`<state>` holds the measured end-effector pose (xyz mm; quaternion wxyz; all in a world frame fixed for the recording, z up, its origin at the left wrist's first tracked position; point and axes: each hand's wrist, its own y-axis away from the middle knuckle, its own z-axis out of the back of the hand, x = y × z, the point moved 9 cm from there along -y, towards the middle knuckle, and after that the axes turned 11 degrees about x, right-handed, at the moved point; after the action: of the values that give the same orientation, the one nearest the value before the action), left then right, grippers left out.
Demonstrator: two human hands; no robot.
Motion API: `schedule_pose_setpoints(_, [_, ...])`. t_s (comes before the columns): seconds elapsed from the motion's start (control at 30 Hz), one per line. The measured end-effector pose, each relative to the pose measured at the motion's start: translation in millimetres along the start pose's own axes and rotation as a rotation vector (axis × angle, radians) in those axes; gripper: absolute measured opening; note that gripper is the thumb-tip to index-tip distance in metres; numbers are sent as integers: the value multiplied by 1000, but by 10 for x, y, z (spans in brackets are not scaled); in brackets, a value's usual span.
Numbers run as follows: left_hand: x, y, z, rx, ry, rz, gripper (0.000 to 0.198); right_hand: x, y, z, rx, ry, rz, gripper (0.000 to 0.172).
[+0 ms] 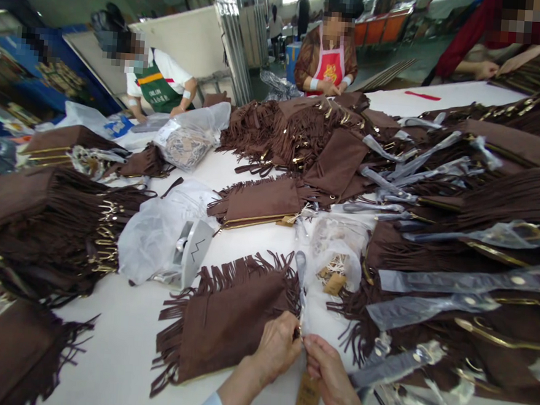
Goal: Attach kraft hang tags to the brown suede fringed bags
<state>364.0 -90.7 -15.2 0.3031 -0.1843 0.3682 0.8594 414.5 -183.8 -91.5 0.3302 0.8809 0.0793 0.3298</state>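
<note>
A brown fringed suede bag (229,320) lies flat on the white table (121,346) right in front of me. My left hand (277,350) is closed in a pinch at the bag's near right corner. My right hand (327,370) is closed too, its fingertips meeting the left hand's at the same spot. A brown paper hang tag (308,395) dangles below my right hand. A thin clear plastic strip (300,285) runs up from between my fingers. What exactly each pinch holds is too small to tell.
Stacks of the same brown fringed bags fill the left (51,224), the right (469,266) and the far middle (302,137). Clear plastic bags (157,231) lie in the centre. Three other people work at the far side of the table.
</note>
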Motion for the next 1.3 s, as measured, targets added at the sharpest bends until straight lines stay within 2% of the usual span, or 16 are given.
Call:
schedule_pose_setpoints(0.33, [-1, -6, -13, 1, -22, -10, 13, -23, -60, -59, 17, -130, -21, 39])
schedule_pose_setpoints(0.6, [-24, 20, 7, 6, -43, -45, 13, -193, -39, -55, -33, -265, -66, 39])
schedule_pose_setpoints(0.77, [-40, 36, -23, -18, -88, -60, 13, -181, -1, -82, -69, -282, -54, 40])
schedule_pose_setpoints(1.07, [-69, 56, -76, -81, -159, -87, 15, -54, 85, -147, -12, -252, -54, 32])
schedule_pose_setpoints(1.3, [-80, 80, -65, -93, -181, -108, 14, -127, -9, -128, 23, -321, -132, 29])
